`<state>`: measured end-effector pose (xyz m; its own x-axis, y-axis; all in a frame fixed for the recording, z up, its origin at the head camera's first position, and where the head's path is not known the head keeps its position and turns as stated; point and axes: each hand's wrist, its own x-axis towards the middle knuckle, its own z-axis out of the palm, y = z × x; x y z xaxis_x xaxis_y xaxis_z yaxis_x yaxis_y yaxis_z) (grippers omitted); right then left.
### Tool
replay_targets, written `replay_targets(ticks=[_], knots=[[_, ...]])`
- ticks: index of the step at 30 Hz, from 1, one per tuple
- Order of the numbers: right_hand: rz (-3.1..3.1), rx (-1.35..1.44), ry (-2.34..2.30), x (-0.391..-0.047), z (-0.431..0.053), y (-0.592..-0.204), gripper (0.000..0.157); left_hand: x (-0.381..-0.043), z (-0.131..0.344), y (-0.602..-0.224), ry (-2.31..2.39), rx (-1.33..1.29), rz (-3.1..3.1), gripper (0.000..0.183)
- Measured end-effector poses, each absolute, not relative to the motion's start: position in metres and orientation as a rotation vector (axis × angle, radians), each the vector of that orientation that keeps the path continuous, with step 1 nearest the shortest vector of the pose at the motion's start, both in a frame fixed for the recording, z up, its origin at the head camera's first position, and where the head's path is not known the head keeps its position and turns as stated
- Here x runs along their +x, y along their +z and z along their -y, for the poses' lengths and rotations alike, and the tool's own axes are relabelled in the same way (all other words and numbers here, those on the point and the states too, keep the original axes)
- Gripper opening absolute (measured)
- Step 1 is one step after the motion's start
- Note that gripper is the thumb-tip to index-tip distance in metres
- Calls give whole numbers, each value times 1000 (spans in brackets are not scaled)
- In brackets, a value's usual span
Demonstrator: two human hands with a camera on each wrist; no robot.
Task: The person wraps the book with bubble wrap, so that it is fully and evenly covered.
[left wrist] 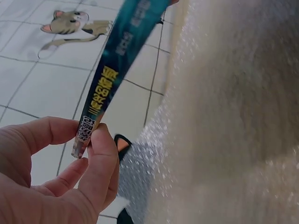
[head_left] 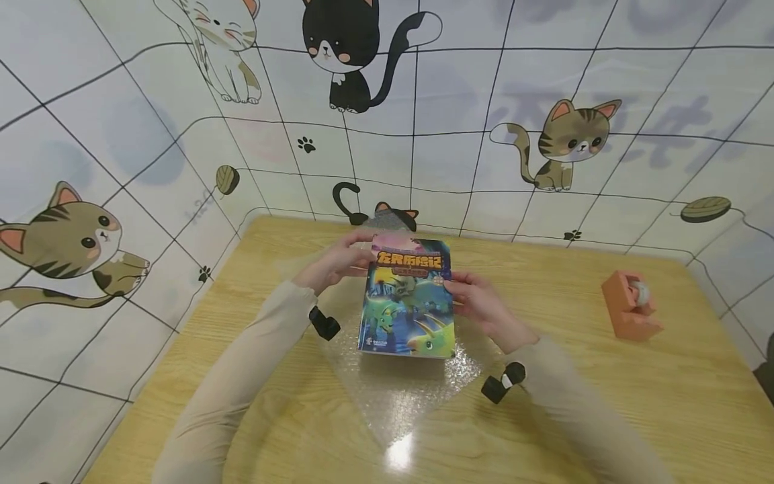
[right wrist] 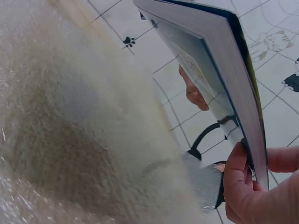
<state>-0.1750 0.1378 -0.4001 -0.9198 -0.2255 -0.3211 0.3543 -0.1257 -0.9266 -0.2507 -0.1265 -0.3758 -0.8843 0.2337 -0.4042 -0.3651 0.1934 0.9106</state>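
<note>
A colourful book (head_left: 408, 302) with dinosaurs on its cover is held above a sheet of clear bubble wrap (head_left: 393, 396) on the table. My left hand (head_left: 341, 264) pinches the book's left edge near the top; in the left wrist view its thumb and fingers grip the end of the spine (left wrist: 105, 84). On the opposite side my right hand (head_left: 480, 306) pinches the right edge, and the right wrist view shows the page edges (right wrist: 238, 79) between thumb and fingers. Below the book, the wrap lies flat, its far corner reaching the back of the table.
An orange tape dispenser (head_left: 631, 306) with a roll of tape stands at the right on the wooden table (head_left: 556, 417). Behind the table hangs a white gridded cloth (head_left: 459, 87) printed with cats.
</note>
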Motion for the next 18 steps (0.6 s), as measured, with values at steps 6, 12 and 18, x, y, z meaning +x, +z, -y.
replay_targets(ticks=[6, 12, 18], knots=[[-1851, 166, -2021, -182, -122, -418, 48, -252, 141, -391, 1704, -181, -2042, 54], [-1824, 205, -2033, -189, -110, -432, 45, -255, 150, -408, 1703, -223, -2039, 55], [-1859, 236, -2014, -192, -102, -442, 42, -259, 155, -425, 1678, -250, -2062, 56]])
